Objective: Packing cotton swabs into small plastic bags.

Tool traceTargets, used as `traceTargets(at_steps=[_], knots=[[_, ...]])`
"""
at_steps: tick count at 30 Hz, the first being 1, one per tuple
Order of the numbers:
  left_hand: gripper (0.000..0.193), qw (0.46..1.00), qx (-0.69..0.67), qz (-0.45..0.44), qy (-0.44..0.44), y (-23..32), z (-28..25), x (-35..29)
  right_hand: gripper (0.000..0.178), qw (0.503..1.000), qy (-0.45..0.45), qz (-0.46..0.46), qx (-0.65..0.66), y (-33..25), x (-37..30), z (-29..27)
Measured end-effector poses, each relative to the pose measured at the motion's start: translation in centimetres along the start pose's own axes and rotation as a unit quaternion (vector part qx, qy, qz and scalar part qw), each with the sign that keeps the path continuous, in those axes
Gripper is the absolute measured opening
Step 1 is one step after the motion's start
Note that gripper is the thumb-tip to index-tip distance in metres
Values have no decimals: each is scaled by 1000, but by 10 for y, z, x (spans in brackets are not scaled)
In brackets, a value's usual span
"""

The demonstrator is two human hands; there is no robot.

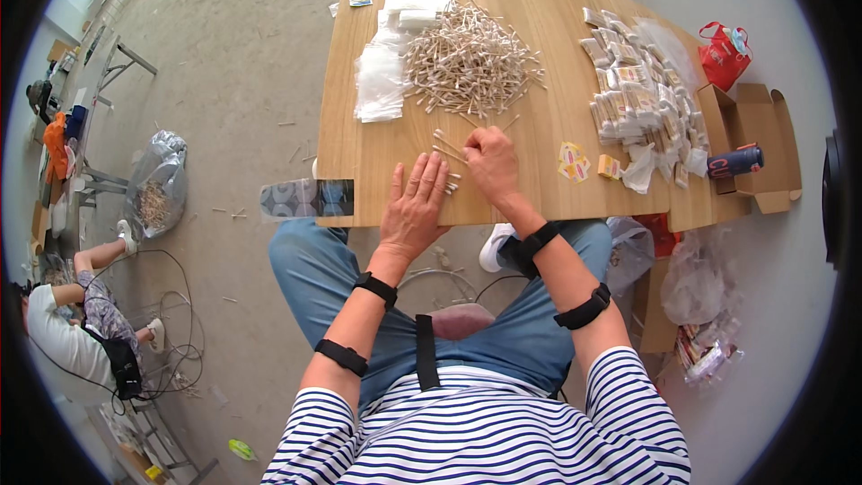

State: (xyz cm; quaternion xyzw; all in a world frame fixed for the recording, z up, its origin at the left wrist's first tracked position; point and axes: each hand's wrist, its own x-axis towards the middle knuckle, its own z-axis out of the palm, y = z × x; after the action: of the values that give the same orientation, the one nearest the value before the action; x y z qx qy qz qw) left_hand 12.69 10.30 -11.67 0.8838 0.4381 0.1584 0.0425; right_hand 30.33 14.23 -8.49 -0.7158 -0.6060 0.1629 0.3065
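Watching from the head camera, I have both hands over the table [548,202], near its front edge; the left hand [415,202] lies flat, palm down, its fingers straight and nearly together, with a few swabs [452,181] showing their white tips at its right side; I cannot tell how many more lie beneath the palm. The right hand [492,162] is curled, fingertips drawn in and turned down, close beside the left one; some loose swabs [447,145] poke out from its left side, and I cannot tell whether the fingers are clamped on them or merely near them.

Beyond the hands I see the big swab pile [471,58], heaped in loose, crossing directions; clear bags [379,90] lie stacked along its left side; a small packet [360,0] sits near the table's left edge. To my right is a heap of filled packs [633,94]; yellow cards [573,163] and a small yellow box [610,166] lie between it and the right hand; past the heap are a dark can [736,162] by an open carton [770,130], and a red bag [724,58]; on the floor at left stands a sack [157,184] with swabs inside.
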Motion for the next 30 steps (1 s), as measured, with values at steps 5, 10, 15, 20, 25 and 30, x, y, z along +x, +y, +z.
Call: traceTargets(at_steps=[5, 10, 15, 20, 25, 30], knots=[[108, 1000, 8, 6, 3, 1, 0, 2, 4, 996, 50, 0, -78, 4, 0, -9], [106, 1000, 1, 5, -1, 1, -2, 1, 6, 996, 18, -63, -63, -2, -15, 4], [108, 1000, -6, 8, 12, 2, 0, 2, 5, 988, -7, -130, -82, 5, -19, 14], [107, 1000, 6, 6, -7, 2, -2, 1, 4, 994, 42, -72, -65, -3, -7, 4], [106, 1000, 2, 12, -2, 3, -2, 3, 5, 996, 29, -55, -63, 4, -3, 9], [109, 1000, -12, 7, 8, 0, 0, 0, 7, 990, -38, -133, -19, -7, -20, 19]])
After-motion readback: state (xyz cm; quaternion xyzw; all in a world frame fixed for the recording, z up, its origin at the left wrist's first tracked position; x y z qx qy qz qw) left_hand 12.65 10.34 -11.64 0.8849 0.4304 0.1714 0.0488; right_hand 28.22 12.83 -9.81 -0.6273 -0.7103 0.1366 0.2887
